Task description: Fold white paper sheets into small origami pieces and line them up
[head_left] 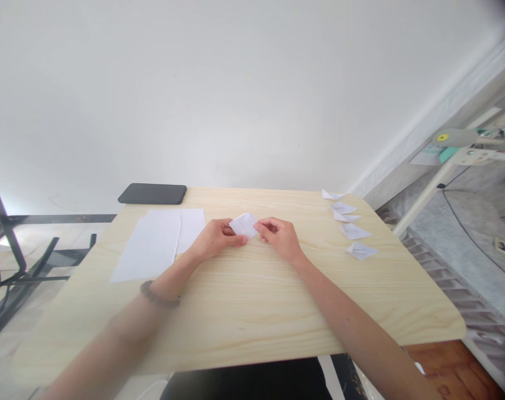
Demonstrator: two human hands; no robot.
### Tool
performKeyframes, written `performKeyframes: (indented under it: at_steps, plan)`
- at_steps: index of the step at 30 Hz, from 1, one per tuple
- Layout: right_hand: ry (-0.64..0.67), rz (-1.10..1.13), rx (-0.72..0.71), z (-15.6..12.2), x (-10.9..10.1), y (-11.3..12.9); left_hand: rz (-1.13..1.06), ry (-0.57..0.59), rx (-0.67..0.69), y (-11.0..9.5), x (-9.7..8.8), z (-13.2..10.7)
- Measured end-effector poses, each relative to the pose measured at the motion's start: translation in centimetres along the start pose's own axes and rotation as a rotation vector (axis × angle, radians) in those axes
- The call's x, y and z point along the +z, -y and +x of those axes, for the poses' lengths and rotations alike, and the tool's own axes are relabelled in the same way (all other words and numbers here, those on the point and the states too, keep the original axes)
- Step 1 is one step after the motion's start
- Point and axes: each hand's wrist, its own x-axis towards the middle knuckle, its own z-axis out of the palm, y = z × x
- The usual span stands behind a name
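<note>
A small folded piece of white paper [244,225] is held up between my two hands over the middle of the table. My left hand [219,238] pinches its left side, thumb along the lower edge and fingers behind. On the right, my right hand [278,236] grips the corner between thumb and forefinger. Some of the fingers behind the paper are hidden. Several folded paper boats [361,251] stand in a column at the table's right side, apart from my hands. Left of my left hand lie white paper sheets [141,244].
The pale wooden table [244,311] meets a white wall at the back. A black phone [153,194] lies at its far left corner. A dark metal chair frame [2,244] stands to the left, and a white metal stand [427,194] rises on the right.
</note>
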Motion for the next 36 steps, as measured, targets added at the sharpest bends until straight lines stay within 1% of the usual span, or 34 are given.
performKeyframes:
  at_steps: [3,8,10,12,15,17,19,21,23,26,28,31,36]
  plan:
    - [-0.020,-0.003,0.002,-0.1,0.2,0.2,-0.034,0.003,0.030,0.1,0.0,0.0]
    - [0.000,0.022,-0.019,0.0,0.1,0.2,0.082,-0.007,0.064,0.2,-0.2,0.1]
    - [0.003,0.029,-0.032,0.1,-0.2,0.1,0.145,-0.041,0.128,0.3,-0.4,0.2]
    - [-0.002,-0.016,-0.050,0.2,-0.5,-0.2,0.224,-0.091,0.221,0.5,-0.5,0.3]
    - [0.012,-0.134,-0.074,0.3,-0.7,-0.6,0.451,-0.146,0.372,1.0,-0.6,0.5]
    - [0.058,-0.232,-0.112,0.3,-0.8,-0.7,0.616,-0.122,0.454,1.3,-0.7,0.6]
    - [0.115,-0.341,-0.182,0.4,-1.0,-0.6,0.718,-0.076,0.505,1.6,-0.8,0.6]
    - [0.161,-0.428,-0.252,0.4,-1.3,-0.5,0.769,-0.048,0.524,1.7,-0.8,0.7]
    - [0.210,-0.465,-0.295,0.4,-1.8,-0.4,0.799,-0.041,0.533,1.7,-0.8,0.7]
    - [0.299,-0.464,-0.319,0.4,-2.5,-0.3,0.811,-0.041,0.542,1.6,-0.8,0.7]
    - [0.333,-0.451,-0.314,0.4,-2.8,-0.3,0.797,-0.041,0.545,1.6,-0.8,0.8]
    - [0.338,-0.435,-0.317,0.5,-2.9,-0.4,0.765,-0.035,0.542,1.8,-1.0,1.1]
    - [0.298,-0.432,-0.374,0.7,-2.6,-0.8,0.739,-0.010,0.533,1.9,-1.1,1.2]
